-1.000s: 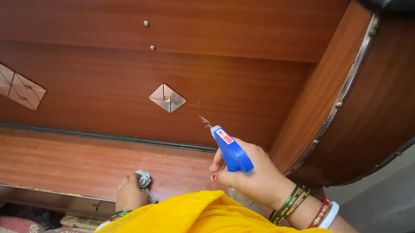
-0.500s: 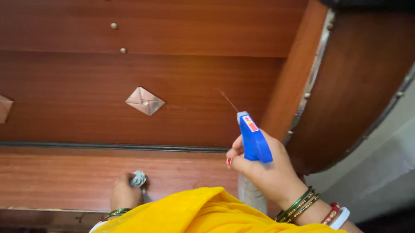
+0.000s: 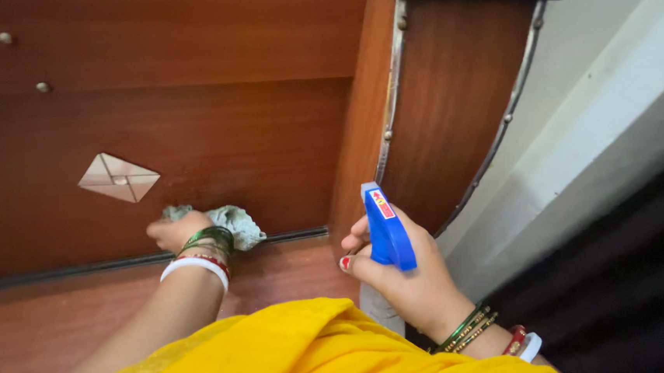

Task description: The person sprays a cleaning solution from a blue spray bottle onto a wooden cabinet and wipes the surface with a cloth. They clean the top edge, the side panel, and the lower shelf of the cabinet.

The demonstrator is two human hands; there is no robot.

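Observation:
My right hand [image 3: 404, 275] grips a spray bottle with a blue trigger head [image 3: 385, 225], its nozzle aimed at the brown wooden headboard [image 3: 211, 132]. My left hand [image 3: 175, 232] is stretched out and presses a crumpled grey cloth [image 3: 229, 221] against the lower part of the headboard panel, just right of a diamond-shaped metal inlay [image 3: 119, 178]. Bangles sit on both wrists. A yellow garment [image 3: 297, 360] covers the lower part of the view.
A wooden ledge [image 3: 53, 323] runs below the panel, edged by a dark strip. The curved side post [image 3: 449, 85] with metal trim and studs stands right of the bottle. A pale wall [image 3: 607, 113] lies beyond it.
My left hand has lifted from the ledge and moved the cloth up onto the headboard panel. The view has swung right. The spray bottle stays in my right hand, no mist visible now.

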